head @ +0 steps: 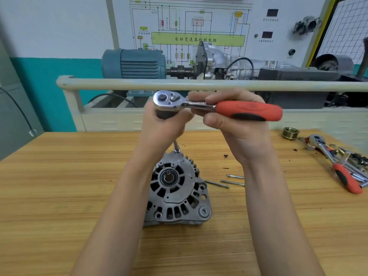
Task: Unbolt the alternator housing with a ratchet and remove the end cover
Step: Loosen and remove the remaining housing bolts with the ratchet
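On woodgrain table (59, 196), finned grey alternator (177, 192), chrome ratchet (199, 105)

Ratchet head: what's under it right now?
Under the ratchet, the left hand grips a dark socket and covers most of it. Below, a thin extension reaches the alternator top edge; the bolt is hidden.

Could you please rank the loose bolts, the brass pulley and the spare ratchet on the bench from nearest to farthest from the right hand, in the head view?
From the right hand:
1. Loose bolts, lying on the bench just below the right wrist.
2. Brass pulley, at the back right.
3. Spare ratchet, far right, past the pulley.
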Tool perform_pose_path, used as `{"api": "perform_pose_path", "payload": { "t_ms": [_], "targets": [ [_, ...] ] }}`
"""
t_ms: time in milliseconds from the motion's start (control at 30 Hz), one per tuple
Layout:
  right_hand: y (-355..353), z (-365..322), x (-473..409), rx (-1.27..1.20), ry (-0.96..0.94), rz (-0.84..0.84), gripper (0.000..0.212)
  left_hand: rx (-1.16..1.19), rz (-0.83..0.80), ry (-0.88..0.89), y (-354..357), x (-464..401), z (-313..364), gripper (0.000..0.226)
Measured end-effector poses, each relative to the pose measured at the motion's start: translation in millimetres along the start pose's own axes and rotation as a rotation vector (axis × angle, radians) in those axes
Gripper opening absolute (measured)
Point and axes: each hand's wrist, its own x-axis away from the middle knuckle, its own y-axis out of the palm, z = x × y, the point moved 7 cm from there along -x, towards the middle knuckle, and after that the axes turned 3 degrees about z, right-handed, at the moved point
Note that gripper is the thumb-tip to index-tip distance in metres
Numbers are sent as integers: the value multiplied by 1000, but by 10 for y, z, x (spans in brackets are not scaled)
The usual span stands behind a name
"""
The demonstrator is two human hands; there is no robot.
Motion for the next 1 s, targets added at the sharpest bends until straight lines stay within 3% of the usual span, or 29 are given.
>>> {"api": "perform_pose_path", "payload": {
  "t_ms": [233, 433, 600, 667, 733, 867, 1000],
  "targets": [
    [-59, 148, -17, -184, 145, 181, 26, -106, -341, 23, 170, 95, 44, 26],
    [-46, 149, -7, -211, 151, 206, 15, -71, -184, 21, 113, 57, 37, 29],
    [-7, 16, -3, 56, -12, 68, 21, 44, 49, -18, 1, -1, 19, 11],
    [-5, 12, -6, 45, -21, 65, 20, 16, 18, -3, 12, 12, 35, 13],
    [-50, 44, -17, -36, 22, 147, 23, -65, -94, 13, 50, 27, 37, 26],
    [-60, 144, -19, -176, 146, 218, 35, -137, -337, 18, 196, 104, 51, 24],
    [-66, 145, -10, -206, 158, 225, 26, -149, -302, 8, 206, 111, 47, 26]
  ]
}}
